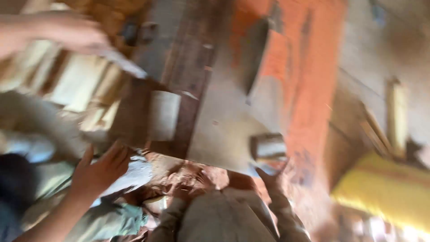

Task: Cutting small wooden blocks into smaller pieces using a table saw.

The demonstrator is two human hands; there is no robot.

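The whole view is motion-blurred. My left hand [99, 172] is at the lower left with fingers spread and nothing in it, just below the near edge of a dark wooden plank [134, 116]. A pale rectangular block [164, 114] lies on that plank. To its right is a grey flat panel [224, 130] with a short metal cylinder [268, 147] at its near corner. My right hand [272, 178] shows as a dark blurred shape on a sleeved arm just below the cylinder; its grip is unclear.
Another person's blurred hand [49, 33] reaches in at the upper left, with a thin flat piece [123, 63] at its fingertips. Pale wooden slats [76, 83] lie at left, an orange-red surface [313, 67] at right, a yellow object [385, 190] at lower right, and grey-green cloth [116, 217] below.
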